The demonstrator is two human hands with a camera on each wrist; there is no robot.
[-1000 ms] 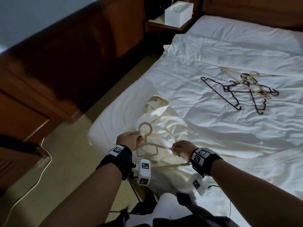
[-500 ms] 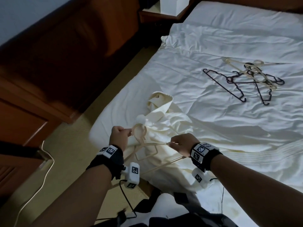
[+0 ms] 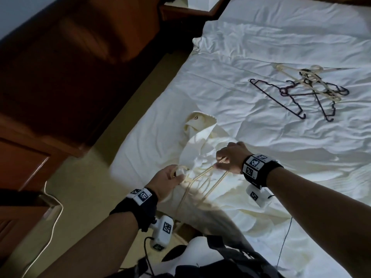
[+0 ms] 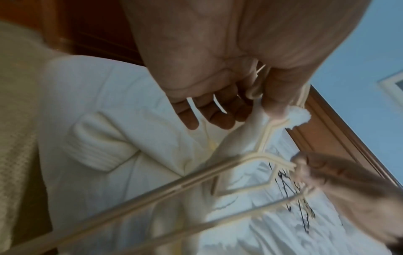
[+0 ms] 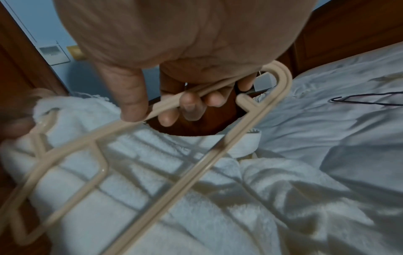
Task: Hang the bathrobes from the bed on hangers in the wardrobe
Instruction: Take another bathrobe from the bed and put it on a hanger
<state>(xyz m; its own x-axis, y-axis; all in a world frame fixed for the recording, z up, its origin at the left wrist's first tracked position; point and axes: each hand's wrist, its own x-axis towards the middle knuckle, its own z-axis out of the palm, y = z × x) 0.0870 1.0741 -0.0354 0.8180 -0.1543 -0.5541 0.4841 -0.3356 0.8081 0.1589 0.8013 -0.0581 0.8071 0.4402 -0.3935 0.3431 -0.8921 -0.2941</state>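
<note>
A cream bathrobe [image 3: 202, 141] lies crumpled at the bed's near left edge. Over it I hold a beige plastic hanger [image 3: 200, 177]. My left hand [image 3: 170, 177] pinches the hanger's hook end together with a fold of the bathrobe [image 4: 244, 134]; the thumb and fingers curl round both. My right hand [image 3: 230, 157] grips the hanger's shoulder arm [image 5: 196, 91] near its outer end, fingers wrapped round the bar. In the right wrist view the hanger [image 5: 152, 155] slants across the bathrobe [image 5: 240, 198].
Several loose hangers [image 3: 305, 91], dark and beige, lie tangled on the white bedsheet [image 3: 261, 47] at the far right. Dark wooden furniture [image 3: 60, 77] stands left of the bed across a strip of floor. A white cable [image 3: 50, 217] trails on the floor.
The hanger has tilted: my right hand moved up and away over the robe, my left hand dropped toward me with the hook end and now also holds robe fabric.
</note>
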